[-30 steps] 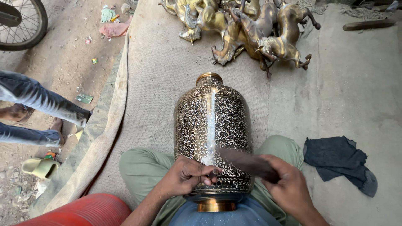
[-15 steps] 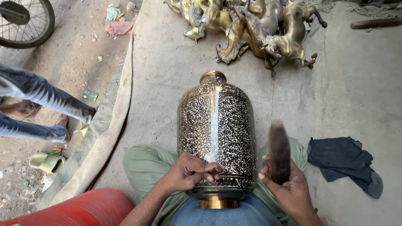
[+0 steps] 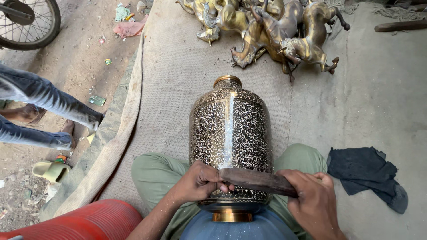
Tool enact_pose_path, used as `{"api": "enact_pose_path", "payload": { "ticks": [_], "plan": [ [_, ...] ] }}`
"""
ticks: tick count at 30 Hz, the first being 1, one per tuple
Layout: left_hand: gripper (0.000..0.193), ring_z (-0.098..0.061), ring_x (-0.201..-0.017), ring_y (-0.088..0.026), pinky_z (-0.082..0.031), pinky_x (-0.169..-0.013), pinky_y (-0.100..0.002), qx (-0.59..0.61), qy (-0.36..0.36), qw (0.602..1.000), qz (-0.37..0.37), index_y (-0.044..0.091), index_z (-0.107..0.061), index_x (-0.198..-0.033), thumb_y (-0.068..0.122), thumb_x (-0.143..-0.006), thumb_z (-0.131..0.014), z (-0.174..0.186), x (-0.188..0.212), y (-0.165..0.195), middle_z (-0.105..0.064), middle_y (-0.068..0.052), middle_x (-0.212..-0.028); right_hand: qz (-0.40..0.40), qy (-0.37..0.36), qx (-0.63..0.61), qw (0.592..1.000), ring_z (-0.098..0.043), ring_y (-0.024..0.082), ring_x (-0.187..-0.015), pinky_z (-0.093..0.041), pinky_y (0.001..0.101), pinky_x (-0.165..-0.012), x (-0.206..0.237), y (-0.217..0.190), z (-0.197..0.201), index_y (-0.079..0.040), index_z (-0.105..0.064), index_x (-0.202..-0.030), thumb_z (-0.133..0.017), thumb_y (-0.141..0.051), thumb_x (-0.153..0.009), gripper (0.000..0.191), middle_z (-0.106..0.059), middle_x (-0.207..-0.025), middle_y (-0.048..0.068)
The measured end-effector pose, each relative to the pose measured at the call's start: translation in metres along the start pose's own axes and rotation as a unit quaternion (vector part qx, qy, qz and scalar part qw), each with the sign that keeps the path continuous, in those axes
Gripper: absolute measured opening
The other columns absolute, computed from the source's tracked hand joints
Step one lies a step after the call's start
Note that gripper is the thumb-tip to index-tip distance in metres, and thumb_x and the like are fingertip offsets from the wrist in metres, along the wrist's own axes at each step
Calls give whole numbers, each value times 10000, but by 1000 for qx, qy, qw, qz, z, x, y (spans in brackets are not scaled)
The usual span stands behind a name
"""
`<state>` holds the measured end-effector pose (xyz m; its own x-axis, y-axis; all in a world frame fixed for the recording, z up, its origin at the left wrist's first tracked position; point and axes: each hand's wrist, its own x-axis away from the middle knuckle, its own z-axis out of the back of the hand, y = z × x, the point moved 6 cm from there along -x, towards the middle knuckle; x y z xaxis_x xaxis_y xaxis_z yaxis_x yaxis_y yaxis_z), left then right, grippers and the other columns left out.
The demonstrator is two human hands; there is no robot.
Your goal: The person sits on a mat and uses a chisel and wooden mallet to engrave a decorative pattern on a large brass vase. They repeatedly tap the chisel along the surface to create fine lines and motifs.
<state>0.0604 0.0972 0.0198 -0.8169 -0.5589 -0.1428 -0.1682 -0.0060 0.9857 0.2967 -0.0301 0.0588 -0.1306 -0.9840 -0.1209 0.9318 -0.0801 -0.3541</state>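
- While the engraved brass vase (image 3: pixel 230 133) lies on its side between the person's knees on the grey mat (image 3: pixel 178 80), it should be kept from rolling.
- The dark wooden mallet (image 3: pixel 258 181), lying across the vase's lower band, should hit flat, I think, not with an edge.
- The right hand (image 3: pixel 313 204) is closed around the mallet's end.
- The left hand (image 3: pixel 200 182) pinches something small against the vase; I cannot tell what.

vase (image 3: pixel 230 138) on lap – cloth (image 3: pixel 364 171) right | horse figures (image 3: pixel 271 31) behind

Engraved brass vase (image 3: pixel 230 133) on lap, wooden mallet (image 3: pixel 258 181) across it, both hands gripping
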Motion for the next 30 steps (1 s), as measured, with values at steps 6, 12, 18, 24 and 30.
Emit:
{"api": "enact_pose_path", "payload": {
  "ticks": [6,12,18,24,30],
  "plan": [
    [210,-794,-829,-140,-670,-832,-296,-12,-4,1000,10,28,-764,-1142,-43,-994,-632,0,0,-8,-811,-115,-927,-99,-90,1,991,-739,80,-911,-446,402,-926,6,16,-15,-231,-741,-1174,-721,-4,-747,484,-810,-950,-97],
    [302,-787,-800,-117,-664,-825,-281,-42,-1,999,31,36,-761,-1183,-65,-924,-643,-2,-2,-2,-813,-86,-910,18,17,14,1000,-718,156,-926,-472,419,-781,-5,-9,16,-184,-682,-1168,-700,-30,-637,553,-767,-999,-35],
    [374,-780,-795,-111,-642,-873,-284,-70,19,997,11,45,-739,-1225,-76,-877,-673,-3,-4,7,-812,-82,-899,-220,5,-496,840,-614,86,-800,-488,242,-669,-14,27,-11,-72,-667,-1286,-776,27,-790,517,-677,-916,20],
    [219,-804,-822,-126,-662,-842,-268,-96,-7,995,2,51,-787,-1113,-69,-961,-685,-4,-5,6,-821,-87,-913,-215,-43,-393,893,-688,47,-857,-551,228,-772,-3,29,-25,-62,-659,-1155,-783,21,-719,461,-745,-957,-48],
    [421,-808,-831,-157,-656,-825,-278,-115,-1,993,-10,29,-735,-1218,-140,-867,-575,-12,-4,18,-804,-97,-927,-287,-230,-84,926,-687,242,-699,-538,370,-722,15,32,-19,-160,-713,-1100,-825,-173,-858,267,-693,-773,127]
  ]
}}
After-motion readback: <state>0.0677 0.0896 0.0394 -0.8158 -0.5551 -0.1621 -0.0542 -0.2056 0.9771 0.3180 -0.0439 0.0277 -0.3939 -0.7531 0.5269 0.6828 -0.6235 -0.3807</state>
